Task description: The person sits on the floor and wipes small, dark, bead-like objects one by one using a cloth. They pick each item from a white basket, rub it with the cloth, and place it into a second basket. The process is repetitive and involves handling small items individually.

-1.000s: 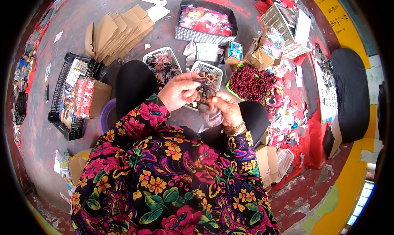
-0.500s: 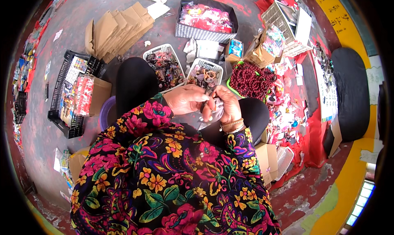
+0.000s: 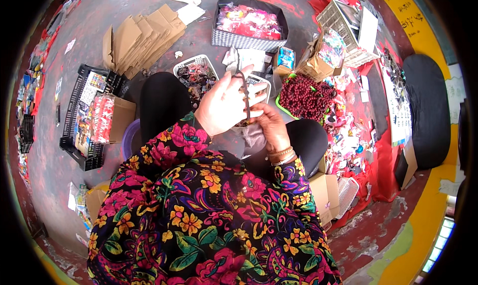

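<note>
A thin dark elastic hair tie (image 3: 246,94) is stretched into a long narrow loop between my hands. My left hand (image 3: 218,105) is raised with its fingers spread, the loop hooked around them. At the loop's lower end, my right hand (image 3: 274,128) pinches the band between thumb and finger. Soft greyish-mauve cloth (image 3: 254,138) hangs below the right fingers; whether it joins the band I cannot tell. Behind my left hand stands a white basket (image 3: 214,65) of tangled dark and coloured hair ties. A smaller white basket (image 3: 269,92) is mostly hidden by my fingers.
Dark red beads (image 3: 306,98) fill a green tray at right, beside an open cardboard box (image 3: 318,68). Ahead stands a checked fabric bin (image 3: 249,40) of pink packets. Folded cardboard (image 3: 144,38), a black crate (image 3: 74,153) and a purple basin (image 3: 130,138) lie to the left.
My left hand has moved up and opened its fingers, drawing the hair tie out into a loop. My right hand has turned and lowered slightly. The mauve cloth now hangs more in view.
</note>
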### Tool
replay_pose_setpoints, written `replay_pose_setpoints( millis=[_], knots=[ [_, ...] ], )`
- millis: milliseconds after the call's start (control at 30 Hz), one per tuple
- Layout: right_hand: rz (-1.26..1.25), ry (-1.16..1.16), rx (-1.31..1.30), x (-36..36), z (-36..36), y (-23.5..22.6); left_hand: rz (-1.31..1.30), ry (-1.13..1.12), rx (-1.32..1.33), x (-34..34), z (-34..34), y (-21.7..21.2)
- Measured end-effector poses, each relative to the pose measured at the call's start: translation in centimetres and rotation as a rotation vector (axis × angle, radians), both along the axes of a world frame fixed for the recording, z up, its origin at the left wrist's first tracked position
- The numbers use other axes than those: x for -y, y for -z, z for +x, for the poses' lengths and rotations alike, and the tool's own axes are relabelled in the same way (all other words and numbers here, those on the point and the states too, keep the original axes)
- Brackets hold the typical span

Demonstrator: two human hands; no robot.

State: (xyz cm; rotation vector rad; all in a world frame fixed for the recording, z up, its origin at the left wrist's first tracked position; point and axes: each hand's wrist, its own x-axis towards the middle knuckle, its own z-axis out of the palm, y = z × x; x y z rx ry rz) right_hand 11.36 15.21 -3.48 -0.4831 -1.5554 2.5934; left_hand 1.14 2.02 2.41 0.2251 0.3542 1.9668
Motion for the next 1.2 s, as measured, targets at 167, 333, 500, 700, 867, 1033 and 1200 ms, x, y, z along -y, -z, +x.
replay_pose_setpoints(
  millis=[167,333,500,700,867,1033,1200],
  knots=[
    [0.217,0.211,-0.178,-0.9,-0.1,-2.0,-0.038,-0.004,-0.001,0.1,-0.1,1.2],
    [0.307,0.087,-0.166,0.6,-0.3,-3.4,-0.016,0.157,-0.08,-0.3,0.9,1.9],
    [0.221,0.028,-0.144,0.4,0.3,-3.4,-0.078,0.129,-0.086,-0.4,1.4,1.9],
    [0.061,0.16,-0.216,-0.1,0.3,-3.4,-0.105,0.058,-0.118,0.3,0.5,1.8],
    [0.176,0.159,-0.156,-0.5,0.3,-3.2,-0.197,-0.033,-0.241,0.7,0.1,2.4],
    [0.009,0.163,-0.079,-0.6,0.3,-2.9,-0.342,-0.086,-0.233,1.0,0.2,2.0],
    [-0.138,0.16,-0.04,-0.6,0.4,-2.8,-0.372,-0.077,-0.245,1.2,-0.1,1.3]
  ],
)
